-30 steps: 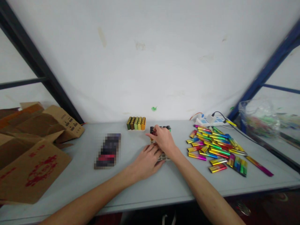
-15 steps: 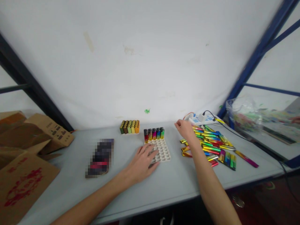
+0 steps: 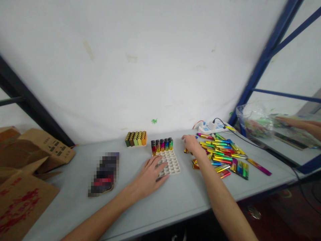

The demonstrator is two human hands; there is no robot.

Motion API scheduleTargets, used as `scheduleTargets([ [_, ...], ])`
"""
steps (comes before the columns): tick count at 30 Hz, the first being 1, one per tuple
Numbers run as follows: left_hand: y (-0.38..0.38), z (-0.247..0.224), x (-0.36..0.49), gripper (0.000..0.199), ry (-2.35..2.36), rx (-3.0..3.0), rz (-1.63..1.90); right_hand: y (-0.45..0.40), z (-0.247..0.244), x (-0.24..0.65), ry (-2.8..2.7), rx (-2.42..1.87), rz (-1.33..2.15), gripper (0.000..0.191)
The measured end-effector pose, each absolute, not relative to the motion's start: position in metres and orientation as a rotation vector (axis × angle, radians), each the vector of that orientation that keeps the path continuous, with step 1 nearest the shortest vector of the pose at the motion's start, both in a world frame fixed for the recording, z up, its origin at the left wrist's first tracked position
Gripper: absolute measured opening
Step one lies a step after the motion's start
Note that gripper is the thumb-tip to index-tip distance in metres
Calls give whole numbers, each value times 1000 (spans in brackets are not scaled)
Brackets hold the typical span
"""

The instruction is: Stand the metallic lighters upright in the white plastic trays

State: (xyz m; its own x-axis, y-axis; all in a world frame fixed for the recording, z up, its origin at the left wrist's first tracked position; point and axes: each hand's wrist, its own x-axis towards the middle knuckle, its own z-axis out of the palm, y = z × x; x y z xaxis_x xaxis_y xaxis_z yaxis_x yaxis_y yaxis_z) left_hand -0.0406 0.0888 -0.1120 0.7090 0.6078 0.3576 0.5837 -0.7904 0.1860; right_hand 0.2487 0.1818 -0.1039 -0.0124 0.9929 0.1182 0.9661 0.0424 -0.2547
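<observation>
My left hand (image 3: pixel 150 174) lies with spread fingers over the left front part of a white tray (image 3: pixel 175 164) that has rows of round-cornered holes. Along the tray's back edge stand several shiny lighters (image 3: pixel 162 145) with black tops and red, gold, purple, blue and green bodies. My right hand (image 3: pixel 192 144) is right of the tray, at the left side of a heap of loose metallic-coloured lighters (image 3: pixel 220 150). Its fingers are curled, and the gold end of a lighter (image 3: pixel 186 151) shows beneath them; the grip itself is partly hidden.
A block of green, brown and yellow lighters (image 3: pixel 136 139) stands near the wall. A pixelated dark object (image 3: pixel 104 174) lies at left beside cardboard boxes (image 3: pixel 27 187). A power strip (image 3: pixel 213 127) is behind the heap. At far right are a clear bag (image 3: pixel 255 120) and another person's arm (image 3: pixel 298 123).
My right hand has come down at the heap's left edge, and a lighter end now shows under it. My left hand stays on the tray. The view has shifted slightly.
</observation>
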Motion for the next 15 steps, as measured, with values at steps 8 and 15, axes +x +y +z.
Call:
scheduleTargets([
  [8,90,-112,-43,40,987,2857,604,173,-88,229,-2062,-1919,192,39],
  [15,91,-109,-44,41,984,2876,549,159,-80,229,-2088,-1926,344,32],
])
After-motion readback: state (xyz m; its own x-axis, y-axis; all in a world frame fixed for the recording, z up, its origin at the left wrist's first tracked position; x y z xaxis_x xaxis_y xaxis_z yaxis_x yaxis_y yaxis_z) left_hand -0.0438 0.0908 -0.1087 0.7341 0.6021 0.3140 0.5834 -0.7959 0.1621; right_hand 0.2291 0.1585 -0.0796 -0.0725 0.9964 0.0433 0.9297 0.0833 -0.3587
